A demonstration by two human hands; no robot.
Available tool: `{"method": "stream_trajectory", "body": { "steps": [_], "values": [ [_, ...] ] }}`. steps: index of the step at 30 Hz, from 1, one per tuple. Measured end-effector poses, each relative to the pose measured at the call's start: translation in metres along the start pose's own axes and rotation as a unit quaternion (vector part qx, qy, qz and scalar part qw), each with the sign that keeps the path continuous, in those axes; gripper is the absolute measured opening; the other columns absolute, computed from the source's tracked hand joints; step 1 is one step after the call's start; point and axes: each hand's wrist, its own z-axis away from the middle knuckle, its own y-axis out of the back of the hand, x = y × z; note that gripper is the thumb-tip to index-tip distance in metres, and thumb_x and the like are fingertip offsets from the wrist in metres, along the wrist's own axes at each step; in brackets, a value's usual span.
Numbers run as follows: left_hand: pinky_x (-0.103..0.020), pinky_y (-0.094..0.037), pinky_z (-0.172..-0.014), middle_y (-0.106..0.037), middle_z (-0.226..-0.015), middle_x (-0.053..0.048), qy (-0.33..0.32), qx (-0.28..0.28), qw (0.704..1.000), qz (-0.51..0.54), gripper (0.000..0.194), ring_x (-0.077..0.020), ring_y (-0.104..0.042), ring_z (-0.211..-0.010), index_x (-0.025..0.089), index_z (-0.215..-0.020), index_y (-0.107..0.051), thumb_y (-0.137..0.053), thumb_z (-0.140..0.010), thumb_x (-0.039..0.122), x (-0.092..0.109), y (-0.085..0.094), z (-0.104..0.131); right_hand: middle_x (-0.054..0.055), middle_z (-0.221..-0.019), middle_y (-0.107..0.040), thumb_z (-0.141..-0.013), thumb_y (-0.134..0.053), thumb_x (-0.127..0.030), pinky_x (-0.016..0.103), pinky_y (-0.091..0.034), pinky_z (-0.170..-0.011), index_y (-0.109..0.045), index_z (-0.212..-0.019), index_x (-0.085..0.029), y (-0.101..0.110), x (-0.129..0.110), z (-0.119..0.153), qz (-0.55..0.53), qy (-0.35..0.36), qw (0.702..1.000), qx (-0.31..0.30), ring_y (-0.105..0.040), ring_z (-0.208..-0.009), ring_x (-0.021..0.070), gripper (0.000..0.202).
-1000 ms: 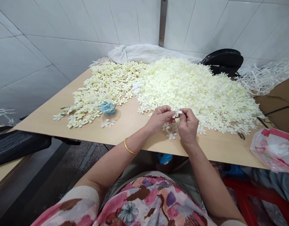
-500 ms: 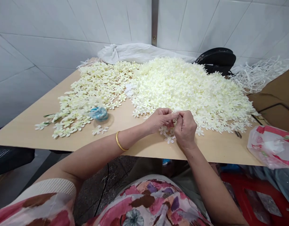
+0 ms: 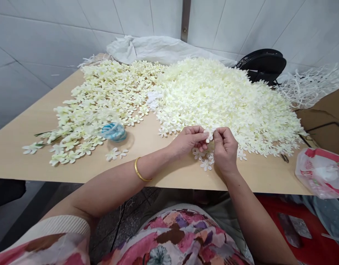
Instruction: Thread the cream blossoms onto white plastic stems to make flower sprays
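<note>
Between my two hands is a small cream artificial flower [image 3: 209, 137], held just above the table near its front edge. My left hand [image 3: 192, 138] pinches it between thumb and fingers from the left. From the right, my right hand [image 3: 225, 149] has thumb and forefinger closed at the flower's edge; the exact grip is partly hidden. Beneath my hands lie a few loose flowers [image 3: 206, 164]. Right behind them rises a large heap of cream flowers [image 3: 221, 95].
A second spread of flowers [image 3: 103, 92] covers the table's left side, with a blue-and-white bundle [image 3: 113, 131] before it. At the right are a red-and-white plastic bag [image 3: 322, 171], a cardboard box [image 3: 326, 125] and white strands [image 3: 310, 86]. A black bag [image 3: 261, 66] stands by the wall.
My hands have parted slightly, and the flower between them now shows. The view has shifted a little; the things on the table stay where they were.
</note>
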Motion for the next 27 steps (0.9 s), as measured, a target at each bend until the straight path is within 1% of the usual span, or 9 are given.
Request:
{"method": "stream_trajectory", "body": {
  "steps": [3, 6, 10, 13, 15, 18, 20, 27],
  "values": [
    [-0.016, -0.04, -0.043, -0.054, -0.05, 0.003, 0.006, 0.013, 1.0, 0.009, 0.03, -0.0057, -0.053, -0.044, 0.013, -0.061, -0.048, -0.074, -0.067, 0.028, 0.0001, -0.0023, 0.0012, -0.005, -0.062, -0.044, -0.086, -0.046, -0.029, 0.023, -0.034, -0.055, -0.048, -0.073, -0.019, 0.0006, 0.001, -0.0014, -0.036, -0.016, 0.999, -0.013, -0.041, -0.057, 0.0085, 0.016],
    [-0.016, -0.039, -0.042, -0.054, -0.051, 0.003, 0.006, 0.03, 0.999, 0.016, 0.028, -0.0057, -0.053, -0.044, 0.013, -0.062, -0.047, -0.072, -0.068, 0.026, -0.0007, -0.0039, 0.0027, -0.004, -0.064, -0.047, -0.087, -0.047, -0.031, 0.023, -0.037, -0.057, -0.049, -0.073, -0.019, 0.0007, 0.0016, -0.0028, -0.071, -0.035, 0.996, -0.029, -0.045, -0.06, 0.0086, 0.018],
    [-0.017, -0.039, -0.043, -0.055, -0.05, 0.002, -0.006, 0.033, 0.999, -0.01, 0.026, -0.0054, -0.051, -0.042, 0.014, -0.063, -0.048, -0.068, -0.072, 0.028, -0.0017, -0.0051, 0.0045, -0.003, -0.068, -0.053, -0.087, -0.047, -0.032, 0.024, -0.042, -0.062, -0.05, -0.075, -0.019, 0.0008, 0.0037, -0.0023, -0.08, -0.038, 0.996, -0.004, -0.05, -0.065, 0.0097, 0.017],
    [-0.018, -0.04, -0.045, -0.054, -0.05, 0.003, -0.046, 0.053, 0.995, -0.074, 0.025, -0.0056, -0.049, -0.043, 0.015, -0.064, -0.048, -0.065, -0.074, 0.029, -0.0012, -0.0066, 0.0059, -0.002, -0.072, -0.056, -0.087, -0.048, -0.032, 0.026, -0.044, -0.066, -0.052, -0.08, -0.019, 0.0018, 0.006, 0.0004, -0.076, -0.017, 0.997, 0.013, -0.055, -0.068, 0.0108, 0.015],
    [-0.018, -0.041, -0.045, -0.052, -0.05, 0.003, -0.085, 0.067, 0.985, -0.133, 0.023, -0.0058, -0.049, -0.044, 0.015, -0.064, -0.048, -0.064, -0.075, 0.028, -0.0012, -0.0074, 0.0064, -0.001, -0.076, -0.058, -0.085, -0.051, -0.032, 0.028, -0.046, -0.068, -0.053, -0.083, -0.019, 0.0028, 0.0067, 0.0025, -0.064, -0.001, 0.998, 0.013, -0.057, -0.071, 0.0121, 0.013],
    [-0.018, -0.041, -0.046, -0.052, -0.052, 0.004, -0.142, 0.069, 0.965, -0.208, 0.018, -0.0056, -0.05, -0.046, 0.015, -0.065, -0.049, -0.061, -0.076, 0.024, -0.0024, -0.0074, 0.0058, -0.001, -0.075, -0.058, -0.084, -0.052, -0.03, 0.028, -0.045, -0.066, -0.054, -0.081, -0.019, 0.0042, 0.0062, 0.0045, -0.018, 0.019, 1.0, 0.008, -0.057, -0.07, 0.0124, 0.011],
    [-0.017, -0.04, -0.047, -0.051, -0.052, 0.004, -0.16, 0.067, 0.958, -0.229, 0.017, -0.0052, -0.05, -0.047, 0.014, -0.065, -0.049, -0.06, -0.076, 0.022, -0.0032, -0.007, 0.0052, -0.001, -0.072, -0.057, -0.085, -0.05, -0.028, 0.027, -0.044, -0.064, -0.054, -0.077, -0.019, 0.0047, 0.006, 0.0048, 0.004, 0.023, 1.0, 0.006, -0.055, -0.066, 0.0118, 0.012],
    [-0.018, -0.041, -0.044, -0.05, -0.051, 0.003, -0.119, 0.084, 0.967, -0.207, 0.016, -0.0063, -0.049, -0.045, 0.015, -0.065, -0.049, -0.058, -0.076, 0.022, 0.002, -0.0079, 0.006, -0.001, -0.07, -0.061, -0.085, -0.048, -0.028, 0.027, -0.045, -0.063, -0.055, -0.084, -0.019, 0.0063, 0.0091, 0.0039, -0.026, -0.018, 0.999, 0.023, -0.058, -0.066, 0.0123, 0.011]
  ]
}}
